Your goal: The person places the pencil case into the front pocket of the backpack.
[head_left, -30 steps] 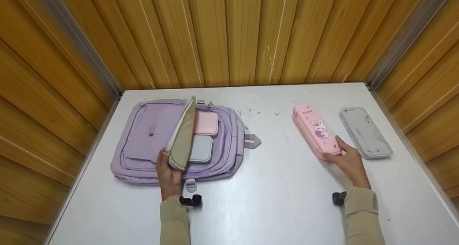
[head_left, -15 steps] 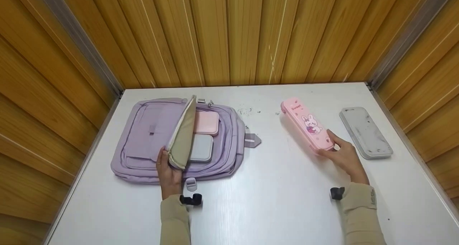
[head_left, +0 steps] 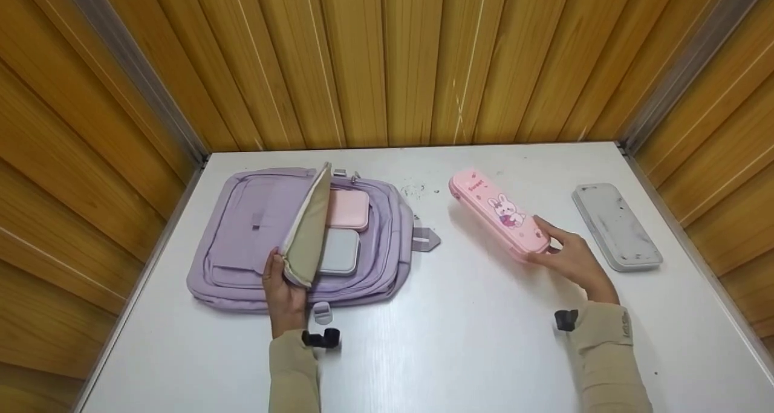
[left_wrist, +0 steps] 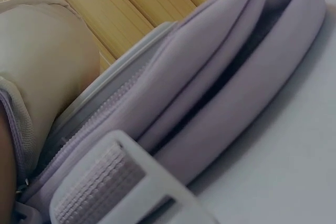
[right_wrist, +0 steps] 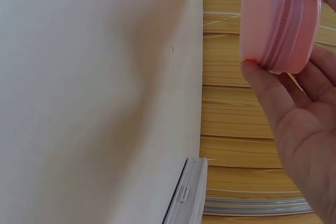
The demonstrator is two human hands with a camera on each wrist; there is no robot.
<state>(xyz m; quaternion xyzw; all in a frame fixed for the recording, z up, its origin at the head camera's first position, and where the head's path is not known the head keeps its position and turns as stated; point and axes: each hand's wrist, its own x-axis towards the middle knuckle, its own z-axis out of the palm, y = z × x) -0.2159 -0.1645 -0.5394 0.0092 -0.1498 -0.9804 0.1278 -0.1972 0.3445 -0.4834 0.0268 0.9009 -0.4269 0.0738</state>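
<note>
A pink pencil case (head_left: 497, 213) with a rabbit picture is lifted off the table, its near end gripped between the thumb and fingers of my right hand (head_left: 573, 260). The right wrist view shows the zip along the side of the pencil case (right_wrist: 283, 22). On the left lies a purple backpack (head_left: 242, 231), its front flap (head_left: 307, 231) held raised by my left hand (head_left: 284, 295). Under the flap, a pink case (head_left: 349, 209) and a grey case (head_left: 340, 251) sit in the opened compartment. The left wrist view shows the beige lining (left_wrist: 47, 51) and the backpack's zipped edge (left_wrist: 110, 103).
A scuffed grey pencil case (head_left: 617, 225) lies on the white table (head_left: 447, 340) at the right. A buckle (head_left: 323, 312) and a strap end (head_left: 427, 239) stick out from the backpack. Yellow wood-look panels (head_left: 411, 62) wall the table's back and sides.
My right hand has lifted the pink pencil case and moved it left, away from the grey pencil case. My left hand keeps the flap raised in the same place.
</note>
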